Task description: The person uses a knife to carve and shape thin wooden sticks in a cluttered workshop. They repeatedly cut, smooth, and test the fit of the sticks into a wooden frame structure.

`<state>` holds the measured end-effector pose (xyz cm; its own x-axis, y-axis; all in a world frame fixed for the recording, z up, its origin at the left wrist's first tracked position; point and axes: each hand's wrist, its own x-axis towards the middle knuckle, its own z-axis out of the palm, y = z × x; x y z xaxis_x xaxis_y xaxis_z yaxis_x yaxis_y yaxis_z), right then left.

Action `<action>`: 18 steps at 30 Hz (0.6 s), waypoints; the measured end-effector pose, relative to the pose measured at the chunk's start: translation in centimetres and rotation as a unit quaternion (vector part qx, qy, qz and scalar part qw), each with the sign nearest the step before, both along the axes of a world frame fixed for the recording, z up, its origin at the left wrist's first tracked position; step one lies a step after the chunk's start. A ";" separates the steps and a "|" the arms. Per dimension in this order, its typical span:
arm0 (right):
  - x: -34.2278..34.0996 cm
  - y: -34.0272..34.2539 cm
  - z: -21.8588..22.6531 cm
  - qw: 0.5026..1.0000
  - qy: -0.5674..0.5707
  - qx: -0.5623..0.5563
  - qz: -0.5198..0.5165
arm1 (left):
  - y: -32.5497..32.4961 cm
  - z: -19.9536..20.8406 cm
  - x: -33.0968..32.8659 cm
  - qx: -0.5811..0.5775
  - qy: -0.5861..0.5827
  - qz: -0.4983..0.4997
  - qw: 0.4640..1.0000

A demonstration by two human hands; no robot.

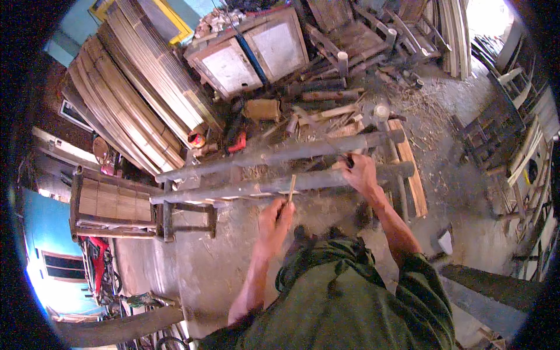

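Note:
My left hand (274, 226) is closed around a short, thin pale stick (292, 188), whose upper end points toward the long dark poles. My right hand (360, 175) is closed at the right end of the nearer pole (251, 189); something dark shows at its fingers, too small to make out. Behind it the farther pole (280, 153) runs roughly parallel. Both poles look like bamboo and form the top of a low bench-like frame in front of me, with an upright post (381, 114) at its far right.
Long split bamboo strips (125, 99) lean at the back left, beside a bamboo chair (116, 201). Wood scraps (332, 119) and shavings litter the floor beyond the poles. White-panelled doors (274, 44) stand behind. A pale plank (411, 169) lies right; chair frames (501, 116) stand farther right.

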<state>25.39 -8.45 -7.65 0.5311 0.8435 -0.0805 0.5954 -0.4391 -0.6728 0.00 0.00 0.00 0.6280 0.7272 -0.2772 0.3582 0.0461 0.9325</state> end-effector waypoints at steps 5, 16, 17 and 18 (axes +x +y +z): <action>-6.6 11.8 3.8 0.939 0.085 0.301 0.143 | 11.8 0.5 -0.7 0.053 0.022 -0.032 0.998; -8.7 12.1 0.9 0.940 0.219 0.245 0.095 | 9.5 -2.7 3.8 -0.004 -0.230 0.131 0.964; -9.0 12.3 0.3 0.933 0.235 0.255 0.092 | 9.7 -3.0 3.9 0.006 -0.260 0.117 0.959; -8.8 12.1 0.7 0.939 0.221 0.249 0.086 | 10.2 -2.4 4.3 0.016 -0.248 0.160 0.955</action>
